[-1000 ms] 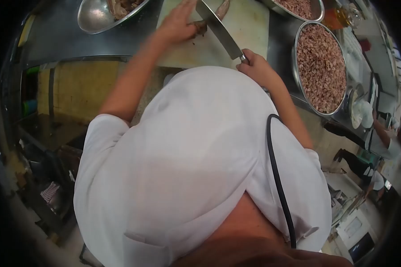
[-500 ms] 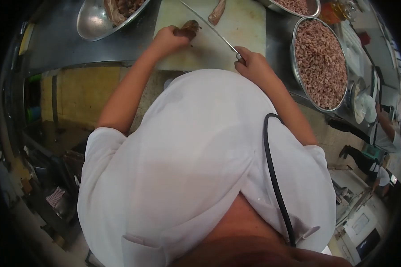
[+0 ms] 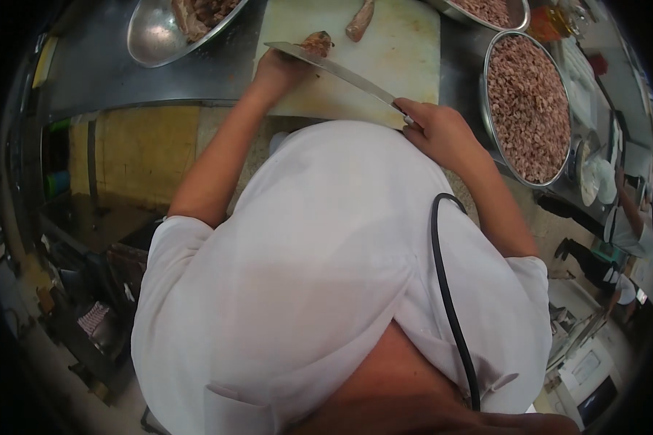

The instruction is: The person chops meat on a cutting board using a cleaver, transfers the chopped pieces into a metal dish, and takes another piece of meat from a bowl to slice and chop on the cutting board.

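Observation:
My right hand (image 3: 442, 130) grips the handle of a long knife (image 3: 348, 75). The blade slants up to the left, its tip end over my left hand (image 3: 279, 75). That hand is closed on a piece of meat (image 3: 317, 45) with a dark, reddish surface, at the left part of the white cutting board (image 3: 392, 72). Another, longer piece of meat (image 3: 360, 20) lies by itself near the board's top edge.
A metal bowl with larger meat (image 3: 149, 36) stands at the upper left. On the right are a big bowl of chopped meat (image 3: 527, 109) and part of another (image 3: 482, 11). A co-worker (image 3: 627, 217) is at the far right.
The knife has swung down and now crosses over my left hand. My right hand has moved down and right. The held meat shows more of its reddish side.

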A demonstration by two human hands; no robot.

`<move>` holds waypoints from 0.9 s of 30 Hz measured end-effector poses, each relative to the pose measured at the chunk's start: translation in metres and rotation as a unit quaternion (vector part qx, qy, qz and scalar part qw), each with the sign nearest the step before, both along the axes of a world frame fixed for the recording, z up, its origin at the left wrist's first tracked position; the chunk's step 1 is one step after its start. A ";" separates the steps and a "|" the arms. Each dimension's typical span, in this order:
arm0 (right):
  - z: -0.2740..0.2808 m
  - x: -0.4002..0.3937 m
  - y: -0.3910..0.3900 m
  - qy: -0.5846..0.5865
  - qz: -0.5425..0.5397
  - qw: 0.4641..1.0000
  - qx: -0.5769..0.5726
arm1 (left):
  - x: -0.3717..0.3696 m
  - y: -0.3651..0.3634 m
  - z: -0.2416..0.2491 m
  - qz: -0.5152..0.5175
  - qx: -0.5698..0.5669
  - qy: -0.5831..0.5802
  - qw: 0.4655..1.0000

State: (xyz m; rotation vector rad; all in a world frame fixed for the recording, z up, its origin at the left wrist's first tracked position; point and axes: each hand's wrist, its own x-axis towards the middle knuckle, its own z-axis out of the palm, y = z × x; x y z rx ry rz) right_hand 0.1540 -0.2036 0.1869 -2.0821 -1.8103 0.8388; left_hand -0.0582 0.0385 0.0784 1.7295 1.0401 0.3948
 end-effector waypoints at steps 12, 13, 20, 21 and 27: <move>-0.007 0.000 0.004 -0.067 0.043 0.996 0.028 | -0.002 0.002 -0.029 0.063 0.136 -0.043 0.988; -0.010 -0.001 0.003 -0.084 0.047 0.995 0.037 | -0.001 0.006 -0.032 0.028 0.192 0.008 0.981; -0.030 0.000 0.006 -0.079 0.046 0.994 0.062 | 0.003 -0.001 -0.021 -0.058 0.367 0.100 0.923; -0.032 -0.002 0.008 -0.077 0.043 0.994 0.068 | 0.004 -0.001 -0.022 -0.059 0.368 0.100 0.923; -0.052 -0.016 0.048 -0.057 0.034 0.996 0.060 | 0.010 -0.012 -0.009 -0.018 0.206 0.007 0.978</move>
